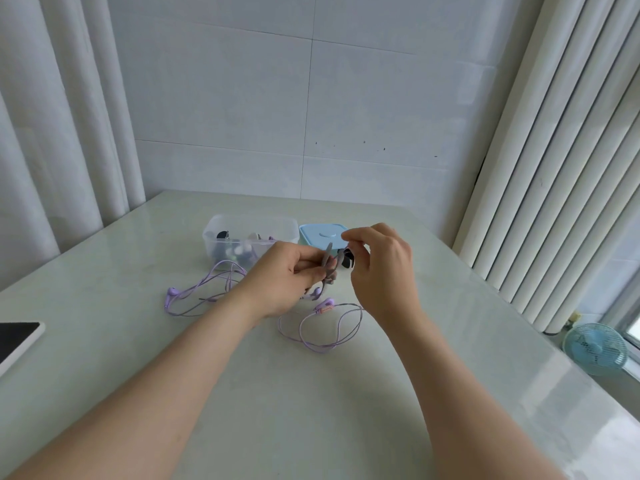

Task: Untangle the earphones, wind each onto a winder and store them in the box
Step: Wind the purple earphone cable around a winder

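Purple earphones lie on the pale table [311,410]: one loose coil [204,289] at the left with an earbud at its end, another loop of cable [322,329] in front of my hands. My left hand [284,275] grips a bundle of purple cable above the table. My right hand [377,265] pinches the same cable close to a small black winder [347,259] that sits between both hands. Behind them stands a clear plastic box [221,226] holding several wound earphones.
A light blue lid [318,233] lies to the right of the clear box. A dark tablet [17,337] rests at the table's left edge. Curtains hang on both sides, and a small blue fan [594,348] stands beyond the right edge.
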A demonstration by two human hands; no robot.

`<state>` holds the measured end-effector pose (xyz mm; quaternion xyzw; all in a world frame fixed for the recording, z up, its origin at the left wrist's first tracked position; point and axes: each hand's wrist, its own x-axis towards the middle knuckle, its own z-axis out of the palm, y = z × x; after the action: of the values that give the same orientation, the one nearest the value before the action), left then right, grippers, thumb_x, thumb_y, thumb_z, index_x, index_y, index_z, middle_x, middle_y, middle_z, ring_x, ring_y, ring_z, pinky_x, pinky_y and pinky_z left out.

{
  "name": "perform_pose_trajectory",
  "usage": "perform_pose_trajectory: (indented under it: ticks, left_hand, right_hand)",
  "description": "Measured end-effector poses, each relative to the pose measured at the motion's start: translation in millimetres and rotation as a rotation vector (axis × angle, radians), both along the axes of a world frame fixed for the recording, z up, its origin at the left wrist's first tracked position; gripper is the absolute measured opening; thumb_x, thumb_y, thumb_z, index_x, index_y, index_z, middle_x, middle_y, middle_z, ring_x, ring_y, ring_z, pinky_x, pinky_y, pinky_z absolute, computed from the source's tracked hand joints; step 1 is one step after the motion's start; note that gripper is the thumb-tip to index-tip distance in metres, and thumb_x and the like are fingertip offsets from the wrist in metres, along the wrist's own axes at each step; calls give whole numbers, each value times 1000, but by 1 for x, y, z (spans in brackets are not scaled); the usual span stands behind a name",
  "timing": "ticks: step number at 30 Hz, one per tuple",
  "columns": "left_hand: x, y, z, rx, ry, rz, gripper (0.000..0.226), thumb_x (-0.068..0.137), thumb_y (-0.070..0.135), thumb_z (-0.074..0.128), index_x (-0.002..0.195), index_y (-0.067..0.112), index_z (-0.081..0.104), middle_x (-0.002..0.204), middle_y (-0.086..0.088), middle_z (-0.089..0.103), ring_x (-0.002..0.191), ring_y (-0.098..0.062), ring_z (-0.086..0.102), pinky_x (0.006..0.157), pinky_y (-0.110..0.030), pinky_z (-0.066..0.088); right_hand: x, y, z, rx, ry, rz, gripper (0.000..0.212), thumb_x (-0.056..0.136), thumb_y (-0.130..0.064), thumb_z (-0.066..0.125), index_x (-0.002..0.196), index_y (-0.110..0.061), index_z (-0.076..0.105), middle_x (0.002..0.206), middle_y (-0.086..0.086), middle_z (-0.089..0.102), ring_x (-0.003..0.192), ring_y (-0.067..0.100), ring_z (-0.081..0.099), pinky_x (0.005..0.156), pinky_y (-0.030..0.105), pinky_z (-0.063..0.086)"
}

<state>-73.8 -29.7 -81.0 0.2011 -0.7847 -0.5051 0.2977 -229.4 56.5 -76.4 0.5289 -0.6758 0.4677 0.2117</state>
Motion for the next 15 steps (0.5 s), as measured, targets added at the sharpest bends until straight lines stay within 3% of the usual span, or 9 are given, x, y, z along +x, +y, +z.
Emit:
perform_pose_trajectory:
  ticks: [1, 3, 6, 9, 12, 15]
  left_hand:
    - [1, 1, 1, 31, 26, -20, 20, 104, 7, 60, 115, 11, 76, 98, -5, 80, 92, -18, 71, 95, -36, 59]
    - [1, 3, 3, 74, 94, -36, 22, 104, -1, 58, 116, 5, 74, 97, -9, 80, 92, -23, 74, 98, -45, 59]
    - [-2, 3, 5, 126, 195, -3, 20, 103, -1, 59, 116, 2, 74, 108, -12, 79, 100, -27, 77, 94, -41, 62]
    - [-2, 0, 5, 178, 284, 67, 19, 103, 5, 62, 114, 5, 77, 111, -12, 79, 102, -25, 77, 90, -35, 62]
    - [0, -6, 6, 243, 310, 160, 17, 103, 11, 63, 113, 7, 77, 104, -7, 80, 94, -18, 76, 85, -32, 63]
    - [0, -9, 10, 367, 381, 235, 17, 103, 10, 63, 107, 3, 77, 89, -2, 78, 86, -16, 73, 85, -34, 63]
  right_hand:
    - [-2, 0, -1, 19, -39, -14, 24, 97, 0, 63, 107, -13, 80, 97, 3, 71, 92, 25, 66, 78, 21, 43]
    - [-5, 1, -1, 65, -137, -43, 20, 97, -4, 63, 105, -14, 79, 96, 0, 74, 91, 20, 67, 75, 15, 40]
    - [-6, 4, -1, 143, -248, -61, 12, 94, -12, 66, 90, -15, 77, 82, -5, 74, 80, 16, 65, 63, 19, 37]
    - [-1, 6, 1, 245, -291, 16, 18, 89, -13, 64, 77, -16, 77, 62, -8, 67, 64, 11, 58, 56, 19, 37]
    - [7, 10, 5, 316, -320, 143, 21, 89, -12, 65, 73, -18, 78, 48, -16, 57, 51, 6, 49, 52, 13, 33]
    - [13, 17, 10, 433, -344, 253, 18, 88, -15, 70, 73, -18, 80, 47, -15, 58, 47, 6, 47, 52, 15, 36]
